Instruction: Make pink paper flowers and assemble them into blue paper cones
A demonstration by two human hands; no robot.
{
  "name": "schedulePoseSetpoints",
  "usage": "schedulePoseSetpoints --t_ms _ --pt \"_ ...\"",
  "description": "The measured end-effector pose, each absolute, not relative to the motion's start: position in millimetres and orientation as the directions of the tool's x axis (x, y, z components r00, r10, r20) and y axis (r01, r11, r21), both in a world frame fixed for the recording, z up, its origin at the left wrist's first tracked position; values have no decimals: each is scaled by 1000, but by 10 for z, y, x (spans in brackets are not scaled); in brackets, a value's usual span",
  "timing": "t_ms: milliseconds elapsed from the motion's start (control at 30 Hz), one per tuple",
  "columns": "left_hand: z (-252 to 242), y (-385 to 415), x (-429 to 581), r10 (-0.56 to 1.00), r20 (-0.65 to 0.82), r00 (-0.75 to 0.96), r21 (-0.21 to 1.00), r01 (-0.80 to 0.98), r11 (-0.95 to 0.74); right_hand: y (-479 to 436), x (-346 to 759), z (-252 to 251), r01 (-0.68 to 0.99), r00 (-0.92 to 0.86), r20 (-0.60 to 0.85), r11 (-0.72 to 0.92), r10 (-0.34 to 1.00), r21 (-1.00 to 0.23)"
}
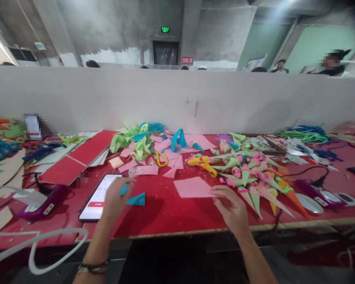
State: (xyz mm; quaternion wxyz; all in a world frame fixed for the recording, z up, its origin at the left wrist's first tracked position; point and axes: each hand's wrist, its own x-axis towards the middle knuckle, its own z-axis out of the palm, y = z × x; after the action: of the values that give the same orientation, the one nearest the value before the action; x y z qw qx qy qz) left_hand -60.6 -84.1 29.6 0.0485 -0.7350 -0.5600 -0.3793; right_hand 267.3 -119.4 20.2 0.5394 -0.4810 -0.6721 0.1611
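My right hand pinches the right corner of a pink paper square just above the red table. On the left, my left hand is over the right edge of a phone with a lit screen. Its fingers are blurred, and a bit of blue shows among them; what they hold, if anything, is unclear. A folded blue paper piece lies just right of that hand. Behind the pink square is a yellow glue gun.
Paper cones are heaped at the right. Yellow-handled scissors lie among pink and green scraps at the back. Purple power strips sit at both sides. A white partition stands behind; people show beyond it.
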Motion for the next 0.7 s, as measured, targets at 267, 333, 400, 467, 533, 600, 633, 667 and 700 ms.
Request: schedulePoseSetpoints --t_ms 267,333,400,467,533,600,633,667,700 --pt "236 -884 265 829 311 464 357 751 -555 -1295 2703 -37 640 -371 345 507 862 -577" --pt "235 -871 339 821 268 504 345 746 -570 -1258 2694 -86 665 -415 297 509 860 -546" --pt "219 -821 378 786 205 583 302 726 -618 -1202 2715 -97 651 -478 259 536 839 -537" --pt "182 -758 383 738 164 655 277 687 -672 -1138 2759 -87 601 -534 241 564 810 -566" --pt "132 -708 365 716 138 685 286 664 -691 -1079 2811 -64 559 -562 231 571 794 -601" --pt "82 -687 340 715 90 693 303 665 -683 -1029 2856 -30 534 -569 222 561 792 -632" --pt "60 -686 329 716 60 695 310 669 -676 -1004 2871 -9 525 -568 216 551 794 -649" --pt "42 -689 320 716 34 697 317 672 -669 -978 2880 14 515 -568 205 538 797 -667" --pt "26 -692 312 716 14 698 324 674 -664 -947 2882 38 506 -570 186 521 800 -688"
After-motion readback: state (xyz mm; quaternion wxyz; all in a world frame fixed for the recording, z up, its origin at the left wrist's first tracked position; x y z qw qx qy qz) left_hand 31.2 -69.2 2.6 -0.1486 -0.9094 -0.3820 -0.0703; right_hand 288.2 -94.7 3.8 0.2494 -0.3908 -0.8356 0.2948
